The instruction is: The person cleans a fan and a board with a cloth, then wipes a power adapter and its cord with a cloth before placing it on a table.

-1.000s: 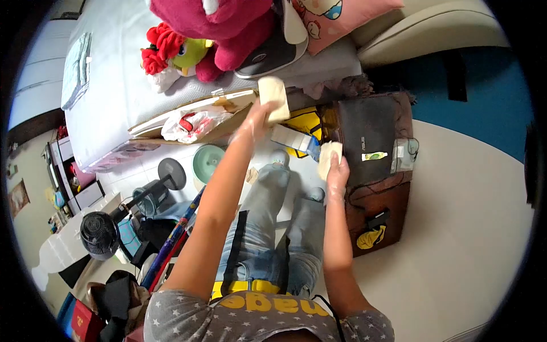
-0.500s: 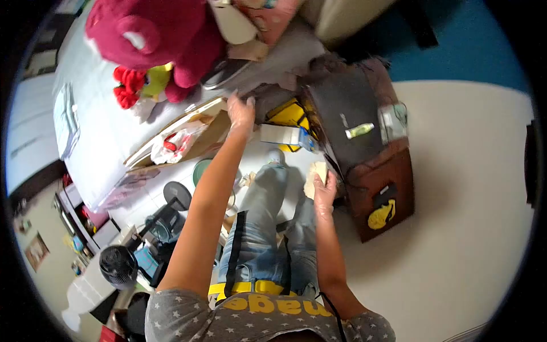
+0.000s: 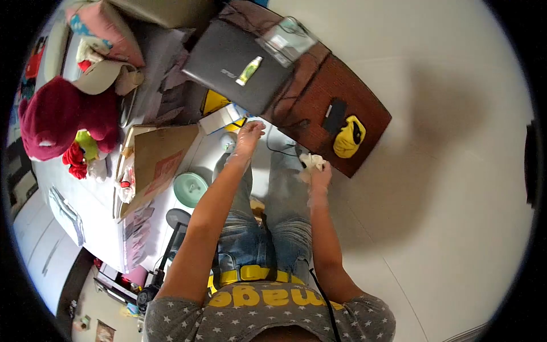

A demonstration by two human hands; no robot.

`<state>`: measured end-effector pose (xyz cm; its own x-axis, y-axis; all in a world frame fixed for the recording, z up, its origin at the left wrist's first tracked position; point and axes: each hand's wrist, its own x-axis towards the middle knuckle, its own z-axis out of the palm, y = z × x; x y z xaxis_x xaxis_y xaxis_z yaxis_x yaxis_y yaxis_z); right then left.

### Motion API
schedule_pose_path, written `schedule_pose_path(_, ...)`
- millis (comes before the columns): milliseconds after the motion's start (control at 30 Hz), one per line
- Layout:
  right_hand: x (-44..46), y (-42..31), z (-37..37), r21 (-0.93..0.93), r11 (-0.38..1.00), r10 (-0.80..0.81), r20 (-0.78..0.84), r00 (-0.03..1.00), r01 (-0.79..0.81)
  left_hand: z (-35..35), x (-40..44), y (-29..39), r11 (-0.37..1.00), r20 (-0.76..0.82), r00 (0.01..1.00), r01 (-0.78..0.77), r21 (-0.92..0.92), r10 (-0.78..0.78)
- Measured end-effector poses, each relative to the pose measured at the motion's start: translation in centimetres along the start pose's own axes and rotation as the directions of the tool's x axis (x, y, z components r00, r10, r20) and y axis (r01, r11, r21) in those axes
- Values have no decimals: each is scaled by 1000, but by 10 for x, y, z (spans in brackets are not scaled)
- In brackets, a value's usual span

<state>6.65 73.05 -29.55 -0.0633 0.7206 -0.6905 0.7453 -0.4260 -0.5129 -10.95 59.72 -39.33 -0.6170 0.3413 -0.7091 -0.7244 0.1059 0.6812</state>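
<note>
My right hand [image 3: 320, 178], in a clear plastic glove, is closed around a crumpled cream cloth [image 3: 311, 162] near the corner of a brown wooden table [image 3: 364, 108]. My left hand [image 3: 249, 137], gloved the same way, is held out over the floor just short of the table's near edge. Its fingers look loosely apart with nothing in them. A closed dark laptop [image 3: 222, 62] lies on the table with a green and white tube [image 3: 249, 71] on its lid. Beyond my left hand is a white and blue box [image 3: 219, 118].
An open cardboard box [image 3: 162, 151] stands against the bed at left, with a green basin [image 3: 190, 190] on the floor beside it. A yellow pouch [image 3: 348, 138], a black case [image 3: 334, 115] and cables are on the table. A plush toy [image 3: 51, 122] sits on the bed.
The view has turned to the right, bringing the table nearer the centre. My left hand has left the cardboard box's edge and moved toward the table. The cloth stays in my right hand, more bunched.
</note>
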Motion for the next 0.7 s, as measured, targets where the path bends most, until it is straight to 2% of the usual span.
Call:
schedule_pose_path(67, 19, 2, -30, 73, 997, 34, -69, 997, -29, 36, -1, -13, 981, 108, 991, 61, 183, -82)
schedule_pose_path(100, 25, -8, -43, 50, 996, 78, -69, 995, -74, 54, -1, -20, 974, 122, 980, 137, 182, -160)
schedule_pose_path(133, 40, -6, -50, 59, 995, 88, -73, 993, -84, 71, -2, -27, 971, 127, 978, 139, 194, -166)
schedule_pose_path(200, 75, 0, -53, -72, 996, -64, -86, 994, 58, 94, -3, -49, 955, 153, 975, 112, 273, -159)
schedule_pose_path(233, 93, 1, -48, -239, 958, -189, -110, 976, 158, 101, 3, -69, 928, 135, 981, 82, 362, -139)
schedule_pose_path(267, 111, 0, -41, -400, 882, -315, -107, 943, 250, 112, -1, -74, 924, 127, 981, 90, 371, -147)
schedule_pose_path(300, 120, -10, -41, -398, 884, -307, -97, 947, 246, 122, -8, -77, 846, 74, 982, 111, 521, -175)
schedule_pose_path(333, 128, -18, -40, -424, 862, -289, 36, 957, 276, 128, -13, -78, 742, 14, 981, 138, 656, -195)
schedule_pose_path(367, 135, -24, -36, -444, 840, -265, 169, 949, 313, 122, -4, -111, 728, -30, 989, 128, 673, -146)
schedule_pose_path(400, 142, -23, -29, -440, 842, -256, 182, 949, 312, 118, -5, -116, 722, -45, 988, 140, 678, -150)
schedule_pose_path(433, 145, -20, -22, -421, 845, -256, 224, 940, 330, 115, -8, -122, 889, -47, 972, 229, 396, -229)
schedule_pose_path(467, 148, -18, -15, -402, 846, -260, 263, 929, 351, 114, -9, -127, 952, -22, 954, 298, 67, -298)
schedule_pose_path(500, 149, -13, -8, -40, 999, -14, 326, 945, 28, 118, -14, -118, 905, -63, 916, 380, -190, -397)
schedule_pose_path(533, 152, -8, -6, -48, 999, -6, 334, 943, 23, 122, -20, -110, 903, -73, 912, 383, -195, -403)
schedule_pose_path(600, 152, -8, 1, -140, 940, -284, 181, 942, 310, 119, -14, -111, 897, -171, 883, 416, -147, -438)
schedule_pose_path(633, 155, -9, -1, -391, 868, -327, 12, 945, 305, 116, -12, -111, 905, -165, 890, 410, -112, -424)
schedule_pose_path(667, 149, -23, -4, -394, 867, -325, 19, 946, 306, 114, -10, -112, 904, -170, 888, 412, -116, -427)
schedule_pose_path(700, 143, -32, -7, -487, 819, -365, -35, 930, 303, 113, -9, -113, 904, -163, 889, 416, -102, -428)
